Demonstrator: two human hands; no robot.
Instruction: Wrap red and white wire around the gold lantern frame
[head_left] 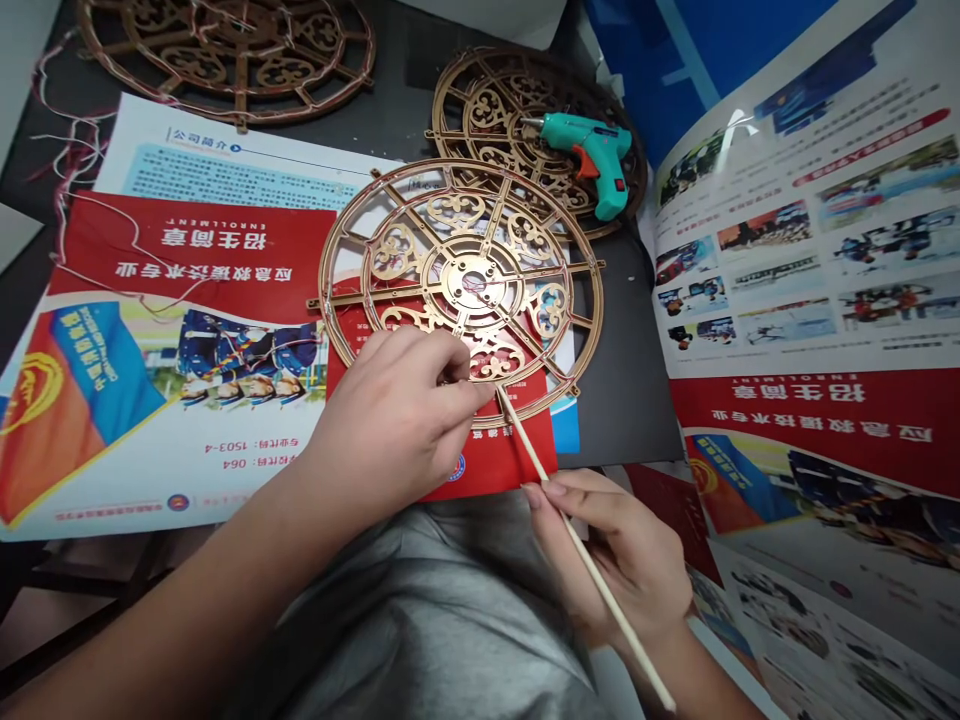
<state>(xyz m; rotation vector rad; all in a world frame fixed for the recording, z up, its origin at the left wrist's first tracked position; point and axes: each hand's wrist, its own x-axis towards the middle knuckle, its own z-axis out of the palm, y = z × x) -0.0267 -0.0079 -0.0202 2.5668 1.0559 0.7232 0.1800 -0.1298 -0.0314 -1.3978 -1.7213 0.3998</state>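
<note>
Fingers (454, 385), left hand (386, 425): clamped on fretwork wheel (465, 280), steadying it; right hand (611, 560): clamped on dowel (521, 431) reaching wheel's rim.

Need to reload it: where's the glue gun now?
In the head view, the teal glue gun lies upper right, on top of the farther fretwork wooden wheel, just beyond the wheel the left hand touches.

Left hand (390, 415) pinching fretwork wooden wheel (465, 280); right hand (611, 555) holding wooden dowel (536, 460), tip at wheel's rim.
</note>
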